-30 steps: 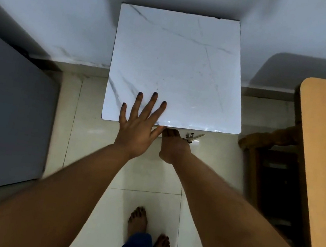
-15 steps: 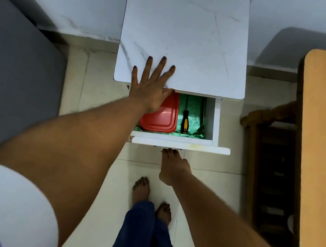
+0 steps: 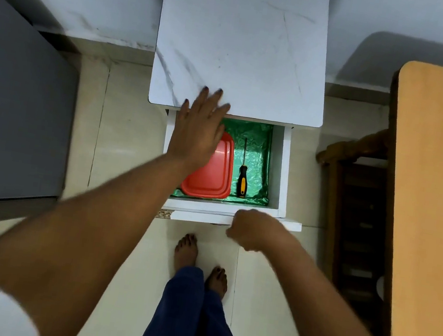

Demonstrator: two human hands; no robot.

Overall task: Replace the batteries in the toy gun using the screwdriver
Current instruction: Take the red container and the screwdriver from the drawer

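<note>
Hovering left hand (image 3: pixel 198 132) spread flat over red container (image 3: pixel 214 178); right hand (image 3: pixel 251 228) curled at drawer (image 3: pixel 282 174) front, grip contents unclear. Screwdriver (image 3: pixel 242 176) at drawer's 3 o'clock, light, rigid; take by handle.

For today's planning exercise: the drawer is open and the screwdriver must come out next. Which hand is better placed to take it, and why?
The right hand, probably. It sits at the drawer front on the screwdriver's side, with a clear path in. The left hand hovers over the red box, farther across.
</note>
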